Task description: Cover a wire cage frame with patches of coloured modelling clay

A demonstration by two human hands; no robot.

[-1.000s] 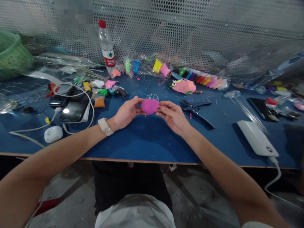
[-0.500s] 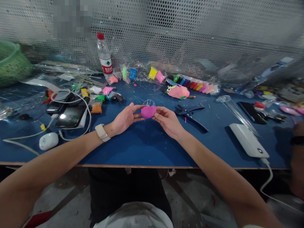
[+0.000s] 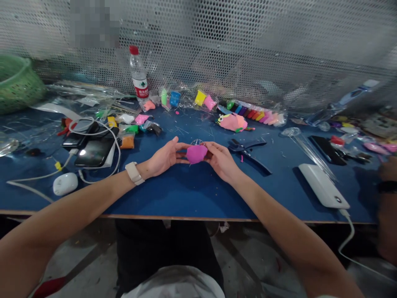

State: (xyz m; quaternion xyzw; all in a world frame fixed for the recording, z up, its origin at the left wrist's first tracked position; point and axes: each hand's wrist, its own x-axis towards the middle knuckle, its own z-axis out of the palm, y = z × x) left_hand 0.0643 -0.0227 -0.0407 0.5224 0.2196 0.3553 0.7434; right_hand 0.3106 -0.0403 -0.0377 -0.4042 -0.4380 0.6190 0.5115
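A flattened piece of magenta modelling clay (image 3: pixel 196 155) is held up between my two hands above the blue table. Thin wire loops (image 3: pixel 196 142) stick out just behind it. My left hand (image 3: pixel 164 157) grips the clay's left edge with its fingertips, the thumb raised. On the other side, my right hand (image 3: pixel 221 161) pinches the right edge between thumb and fingers. Some of the right fingertips are hidden behind the clay. Dark-handled pliers (image 3: pixel 250 154) lie to the right of my right hand. Beyond them rests a pink clay fish (image 3: pixel 233 122) with a yellow-rimmed eye.
Bagged clay (image 3: pixel 127 141), phones (image 3: pixel 94 151) and white cables lie left. A water bottle (image 3: pixel 139 78) stands at the back before a perforated metal screen (image 3: pixel 211 45). Right are a white power bank (image 3: pixel 324 186) and another person's arm (image 3: pixel 387 207). A green basket (image 3: pixel 21 89) sits far left.
The clay has tilted so more of its broad face shows, and it sits slightly lower and further right. My right fingers have shifted along its edge. The view has moved a little.
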